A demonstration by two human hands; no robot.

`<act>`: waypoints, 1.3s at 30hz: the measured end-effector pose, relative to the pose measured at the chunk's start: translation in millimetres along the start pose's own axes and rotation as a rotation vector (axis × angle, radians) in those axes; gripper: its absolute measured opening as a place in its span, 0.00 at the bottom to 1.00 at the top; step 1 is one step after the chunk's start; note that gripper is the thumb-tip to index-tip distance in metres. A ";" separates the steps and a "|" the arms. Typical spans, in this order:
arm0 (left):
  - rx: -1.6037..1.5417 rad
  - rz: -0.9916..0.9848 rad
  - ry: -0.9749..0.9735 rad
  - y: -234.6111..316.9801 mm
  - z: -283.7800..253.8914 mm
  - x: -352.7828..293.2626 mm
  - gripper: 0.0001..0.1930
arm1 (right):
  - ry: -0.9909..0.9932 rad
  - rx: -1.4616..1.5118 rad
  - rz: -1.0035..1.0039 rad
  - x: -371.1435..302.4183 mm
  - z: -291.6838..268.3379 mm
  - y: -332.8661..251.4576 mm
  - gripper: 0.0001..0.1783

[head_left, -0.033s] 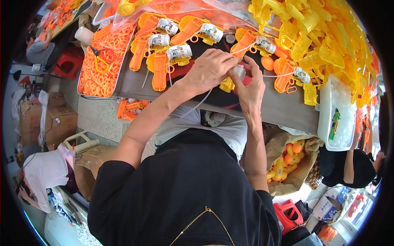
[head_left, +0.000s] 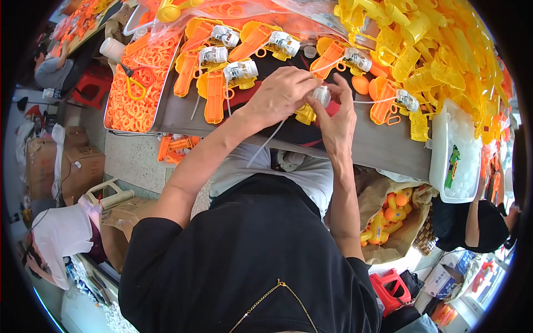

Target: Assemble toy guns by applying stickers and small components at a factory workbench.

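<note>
In front of me, over the table's near edge, both hands work on a toy gun assembly (head_left: 306, 115) with a yellow shell and a clear, round plastic part (head_left: 320, 96) on it. My left hand (head_left: 281, 94) is closed at its far side, its fingertips partly hidden. My right hand (head_left: 337, 114) is closed round the clear part, thumb in front and fingers curled behind. A thin white tube (head_left: 265, 143) hangs below my left hand. Similar orange-and-yellow toy guns (head_left: 215, 94) with white-and-clear motor units lie beyond and on both sides of my hands.
An orange-ring tray (head_left: 133, 100) with yellow-handled scissors (head_left: 135, 83) on top stands left. Yellow shells (head_left: 427, 61) are heaped at right, beside a white bin (head_left: 438, 161) holding a green tool (head_left: 452, 166). A paper sack (head_left: 383, 252) of toy parts is below. Other people sit nearby.
</note>
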State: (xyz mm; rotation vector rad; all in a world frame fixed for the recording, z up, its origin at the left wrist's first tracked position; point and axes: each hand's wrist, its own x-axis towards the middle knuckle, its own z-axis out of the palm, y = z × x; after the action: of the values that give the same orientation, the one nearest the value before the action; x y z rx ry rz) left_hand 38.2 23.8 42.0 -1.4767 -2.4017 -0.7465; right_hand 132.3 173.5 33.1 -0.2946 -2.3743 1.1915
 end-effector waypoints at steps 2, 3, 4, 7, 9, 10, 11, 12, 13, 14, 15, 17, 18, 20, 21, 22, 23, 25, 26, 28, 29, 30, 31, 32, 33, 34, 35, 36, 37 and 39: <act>-0.201 -0.077 0.088 -9.0 0.9 -10.6 0.29 | 0.078 0.109 -0.056 -8.8 2.1 4.6 0.35; -0.328 -0.149 0.095 -12.6 2.2 -14.3 0.28 | 0.028 0.121 -0.015 -13.3 1.0 12.7 0.27; -0.329 -0.151 0.092 -14.1 4.4 -17.1 0.28 | 0.027 0.122 -0.012 -17.5 4.9 17.8 0.27; -0.587 -0.243 0.196 -13.9 12.1 -25.4 0.27 | -0.004 -0.054 -0.055 -27.7 19.9 22.9 0.08; -0.630 -0.258 0.185 -14.4 16.5 -26.2 0.27 | 0.006 -0.096 -0.075 -30.3 25.8 19.8 0.08; -0.677 -0.267 0.173 -15.1 17.7 -26.8 0.27 | 0.021 -0.141 -0.094 -31.1 27.6 19.0 0.08; -0.684 -0.264 0.165 -13.6 15.6 -26.1 0.26 | 0.020 -0.151 -0.081 -30.6 28.9 18.9 0.07; -0.684 -0.265 0.167 -14.7 16.1 -26.5 0.26 | 0.018 -0.151 -0.083 -29.3 29.6 18.0 0.07; -0.705 -0.258 0.154 -16.8 17.5 -26.8 0.26 | 0.011 -0.194 -0.083 -27.5 30.0 16.8 0.08; -0.728 -0.251 0.139 -17.7 18.1 -26.8 0.26 | 0.004 -0.237 -0.081 -27.0 31.0 16.3 0.10; -0.731 -0.251 0.139 -18.9 18.6 -26.5 0.26 | 0.004 -0.239 -0.079 -25.1 34.3 16.4 0.10; -0.434 -0.081 0.148 -21.2 18.4 -25.8 0.26 | 0.002 -0.246 -0.053 -21.2 42.2 16.7 0.13; -0.436 -0.081 0.148 -21.5 18.8 -26.1 0.26 | 0.002 -0.248 -0.053 -23.0 42.5 18.6 0.13; -0.476 -0.111 0.129 -21.3 19.4 -25.4 0.27 | -0.036 -0.234 -0.053 -28.0 42.2 22.7 0.14; -0.476 -0.112 0.132 -20.6 19.5 -25.0 0.27 | -0.038 -0.235 -0.055 -32.8 41.9 22.4 0.14; -0.467 -0.103 0.132 -19.2 19.9 -24.7 0.26 | -0.023 -0.287 -0.111 -39.3 40.9 20.9 0.14; -0.459 -0.095 0.130 -17.1 19.6 -25.7 0.26 | -0.009 -0.339 -0.165 -43.8 40.3 17.4 0.14; -0.431 -0.085 0.139 -19.2 19.7 -25.7 0.26 | -0.042 -0.351 -0.183 -45.8 42.9 9.1 0.15; -0.402 -0.068 0.148 -20.4 19.6 -24.5 0.25 | -0.069 -0.364 -0.201 -44.6 41.9 4.4 0.16; -0.404 -0.084 0.145 -19.5 20.1 -27.8 0.25 | -0.134 -0.339 -0.166 -45.2 34.9 7.0 0.17; -0.391 -0.087 0.147 -20.2 21.4 -28.6 0.25 | -0.134 -0.262 -0.149 -45.9 33.5 11.0 0.17; -0.378 -0.091 0.150 -21.4 22.3 -29.3 0.25 | -0.135 -0.185 -0.133 -46.4 32.5 15.2 0.17; -0.375 -0.092 0.152 -23.0 23.4 -29.3 0.25 | -0.118 -0.160 -0.137 -46.3 31.6 19.1 0.17; -0.374 -0.082 0.154 -20.9 24.1 -27.8 0.25 | -0.119 -0.162 -0.135 -47.7 33.1 19.6 0.17; -0.372 -0.073 0.156 -19.0 24.6 -26.3 0.25 | -0.119 -0.213 -0.125 -48.4 36.2 19.0 0.16; -0.371 -0.064 0.157 -17.8 24.6 -25.6 0.25 | -0.119 -0.264 -0.114 -48.6 39.1 17.6 0.16; -0.352 -0.058 0.158 -20.3 23.7 -25.1 0.26 | -0.107 -0.330 -0.147 -44.4 39.9 10.6 0.16; -0.354 -0.058 0.159 -20.7 23.6 -26.5 0.26 | -0.108 -0.331 -0.146 -43.2 39.3 11.9 0.16; -0.358 -0.064 0.157 -20.6 23.6 -28.2 0.26 | -0.130 -0.265 -0.119 -41.8 36.6 14.8 0.16; -0.357 -0.069 0.161 -20.2 22.8 -28.1 0.25 | -0.106 -0.182 -0.127 -38.8 29.3 23.1 0.15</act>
State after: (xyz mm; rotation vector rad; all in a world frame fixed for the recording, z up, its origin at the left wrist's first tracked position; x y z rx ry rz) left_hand 35.2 7.0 4.3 -1.3917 -2.2925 -1.3138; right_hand 151.1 151.9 -12.4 -0.1397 -2.5571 0.9568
